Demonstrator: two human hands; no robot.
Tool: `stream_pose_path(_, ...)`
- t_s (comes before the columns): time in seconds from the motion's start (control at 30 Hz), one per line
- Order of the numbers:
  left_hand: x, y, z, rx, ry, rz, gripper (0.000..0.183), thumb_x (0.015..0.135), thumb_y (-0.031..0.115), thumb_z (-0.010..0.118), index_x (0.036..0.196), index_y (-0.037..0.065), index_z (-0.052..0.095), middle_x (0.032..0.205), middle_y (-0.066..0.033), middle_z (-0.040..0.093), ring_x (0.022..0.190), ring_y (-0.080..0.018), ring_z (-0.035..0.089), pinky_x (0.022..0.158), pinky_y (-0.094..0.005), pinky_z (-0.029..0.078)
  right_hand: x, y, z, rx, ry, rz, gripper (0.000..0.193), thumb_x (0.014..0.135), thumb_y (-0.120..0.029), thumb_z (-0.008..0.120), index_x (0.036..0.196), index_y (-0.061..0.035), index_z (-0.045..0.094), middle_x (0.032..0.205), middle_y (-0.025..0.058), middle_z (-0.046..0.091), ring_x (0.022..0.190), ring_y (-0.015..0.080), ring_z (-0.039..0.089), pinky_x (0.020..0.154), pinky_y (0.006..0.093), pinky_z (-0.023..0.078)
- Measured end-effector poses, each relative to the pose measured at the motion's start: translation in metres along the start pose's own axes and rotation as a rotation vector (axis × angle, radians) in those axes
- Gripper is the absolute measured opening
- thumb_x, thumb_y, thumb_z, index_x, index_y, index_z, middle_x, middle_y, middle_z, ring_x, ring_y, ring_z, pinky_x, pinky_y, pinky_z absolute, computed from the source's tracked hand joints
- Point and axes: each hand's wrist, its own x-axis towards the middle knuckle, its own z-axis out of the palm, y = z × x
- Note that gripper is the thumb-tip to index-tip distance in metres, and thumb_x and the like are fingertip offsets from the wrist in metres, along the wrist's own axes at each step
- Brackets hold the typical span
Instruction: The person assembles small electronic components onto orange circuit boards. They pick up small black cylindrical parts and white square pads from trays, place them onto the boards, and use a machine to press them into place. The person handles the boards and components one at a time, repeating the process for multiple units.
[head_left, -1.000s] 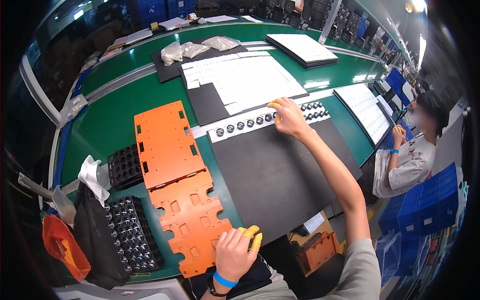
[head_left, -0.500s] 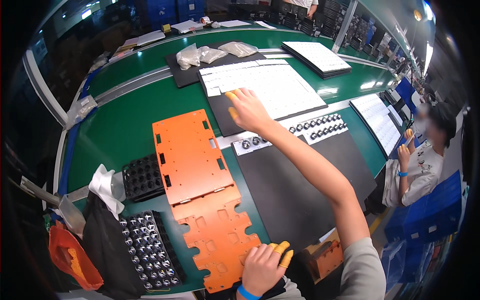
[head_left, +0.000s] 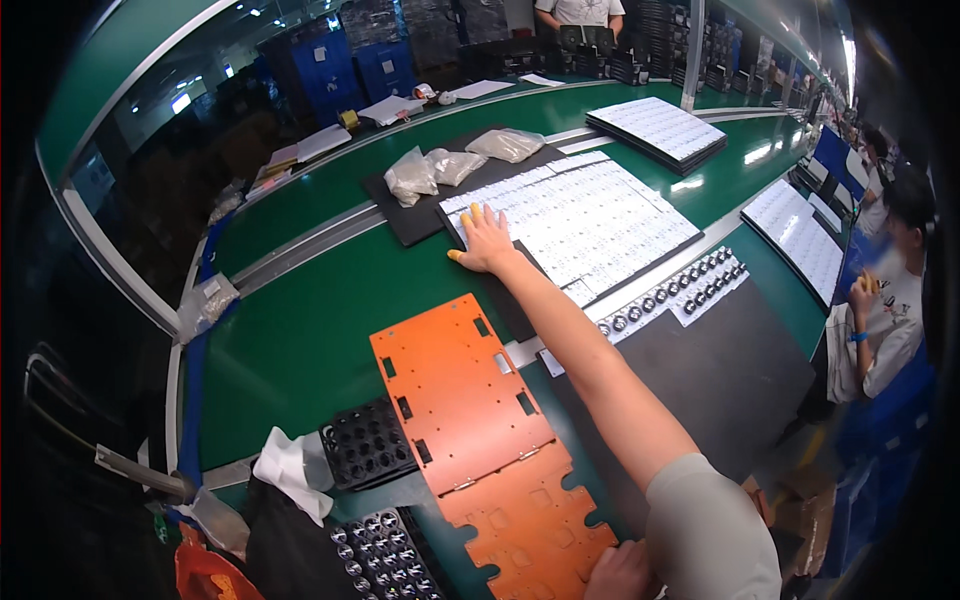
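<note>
My right hand [head_left: 485,240] reaches far out, fingers spread, with yellow finger cots on some tips. Its fingers are at the left edge of the white printed panels [head_left: 600,215], which lie on a black board; whether they touch is hard to tell. My left hand [head_left: 622,572] is at the lower edge of the orange hinged plate [head_left: 465,390], partly hidden by my right sleeve; its fingers do not show clearly. Right of the plate, white strips with round black parts [head_left: 660,298] lie along a black mat [head_left: 690,370].
Left of the plate are a black cup tray [head_left: 368,440] and a tray of shiny round parts [head_left: 385,560]. Clear plastic bags [head_left: 455,165] rest on a black board farther back. Another panel stack [head_left: 660,130] stands far right. A co-worker [head_left: 890,300] is at the right.
The view has shifted, so the bench sits lower and farther right. My right hand has moved from the near left corner of the panels along their left edge, fingers now spread. My left hand is more hidden.
</note>
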Motion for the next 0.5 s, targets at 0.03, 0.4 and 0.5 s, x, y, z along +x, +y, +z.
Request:
stream_pose_path(0.03, 0.000, 0.000, -0.002, -0.009, -0.009, -0.002, 0.021, 0.086, 0.017, 0.071, 0.103, 0.005, 0.067, 0.086, -0.0079, 0.063, 0.081, -0.0260, 0.060, 0.072, -0.0377, 0.044, 0.000, 0.002, 0.005, 0.003, -0.009, 0.017, 0.089, 0.090, -0.060, 0.054, 0.156, -0.0053, 0.029, 0.163, 0.0211, 0.023, 0.153, 0.0379, 0.014, 0.122, 0.0576, 0.010)
stream_pose_path(0.4, 0.004, -0.006, -0.012, -0.052, -0.026, -0.007, 0.020, 0.086, 0.016, 0.072, 0.101, 0.005, 0.067, 0.086, -0.0081, 0.063, 0.081, -0.0262, 0.060, 0.072, -0.0378, 0.044, 0.003, -0.024, 0.035, -0.055, 0.155, 0.037, 0.066, 0.095, -0.033, 0.053, 0.152, -0.0029, 0.036, 0.158, 0.0221, 0.033, 0.150, 0.0398, 0.024, 0.121, 0.0559, 0.018)
stream_pose_path(0.5, 0.002, -0.006, -0.013, -0.067, -0.037, 0.013, 0.020, 0.085, 0.016, 0.072, 0.101, 0.005, 0.067, 0.086, -0.0082, 0.063, 0.081, -0.0262, 0.060, 0.072, -0.0378, 0.044, 0.009, -0.006, 0.038, 0.026, 0.216, -0.091, 0.062, 0.094, -0.027, 0.053, 0.149, -0.0012, 0.039, 0.155, 0.0224, 0.037, 0.149, 0.0366, 0.027, 0.121, 0.0524, 0.021)
